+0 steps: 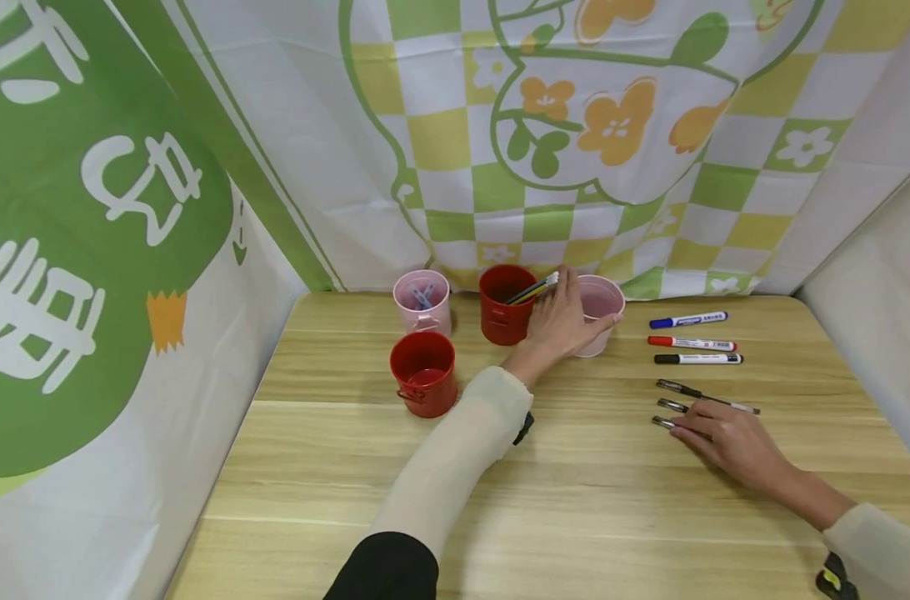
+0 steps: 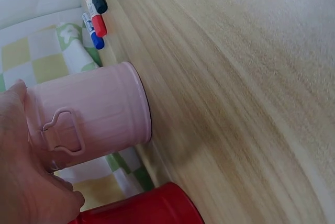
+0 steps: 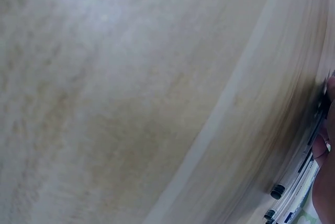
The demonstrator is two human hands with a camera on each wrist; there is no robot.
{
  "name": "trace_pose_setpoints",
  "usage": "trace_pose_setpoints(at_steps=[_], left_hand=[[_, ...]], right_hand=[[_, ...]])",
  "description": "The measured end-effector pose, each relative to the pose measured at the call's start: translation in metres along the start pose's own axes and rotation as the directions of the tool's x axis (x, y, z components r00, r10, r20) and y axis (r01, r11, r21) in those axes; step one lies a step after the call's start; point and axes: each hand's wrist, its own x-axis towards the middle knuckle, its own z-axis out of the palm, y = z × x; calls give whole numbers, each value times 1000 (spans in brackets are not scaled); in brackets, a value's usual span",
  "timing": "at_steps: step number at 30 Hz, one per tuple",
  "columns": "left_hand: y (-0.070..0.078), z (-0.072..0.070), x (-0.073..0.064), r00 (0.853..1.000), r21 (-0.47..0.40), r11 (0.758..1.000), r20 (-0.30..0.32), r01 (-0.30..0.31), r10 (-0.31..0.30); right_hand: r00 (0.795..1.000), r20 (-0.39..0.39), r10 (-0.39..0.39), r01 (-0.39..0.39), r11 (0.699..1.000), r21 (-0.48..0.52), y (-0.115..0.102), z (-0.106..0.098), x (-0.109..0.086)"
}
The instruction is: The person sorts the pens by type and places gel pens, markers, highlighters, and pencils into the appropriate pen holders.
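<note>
My left hand grips the rim of a small pink bucket at the back of the table. In the left wrist view that pink bucket stands upright, its wire handle facing the camera, beside a red bucket. Pencils lean out of the back red bucket, just left of that hand. On the right, my right hand pinches a clear-barrelled pen near its cap, at the tabletop. Another pen lies partly under its fingers, and a third pen lies just beyond.
Blue, red and black markers lie in a row behind the pens. To the left, a pink bucket holds several small pale items, with a red bucket in front. A patterned cloth hangs behind the table.
</note>
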Motion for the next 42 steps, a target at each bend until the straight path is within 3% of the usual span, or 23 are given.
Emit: trace_pose_setpoints(at_steps=[6,12,18,23,29,33,37,39,42], left_hand=[[1,1,1,1000,2,1000,11,-3,3],[2,-1,2,1000,-5,1000,14,-6,6],[1,0,2,1000,29,1000,-6,-9,9],[1,-2,1,1000,21,1000,10,-8,8],[1,-4,-1,1000,9,1000,15,-16,16],[2,-4,-1,1000,25,1000,8,-14,14],[1,-3,0,1000,37,999,10,-11,10],[1,-2,0,1000,38,999,15,-8,7],[2,-2,0,1000,32,999,17,-5,4]], right_hand=[[1000,-16,9,-9,1000,-18,-2,1,1],[997,-29,70,-69,998,9,-8,-2,8],[994,-5,111,-110,991,75,-12,-12,20],[980,30,196,-198,967,163,-14,-22,34],[956,19,291,-280,897,343,-16,-34,53],[924,11,383,-347,823,449,-17,-42,64],[894,-16,447,-382,782,493,-16,-49,73],[883,-12,469,-388,745,542,-13,-51,77],[866,26,499,-400,662,634,-6,-54,82]])
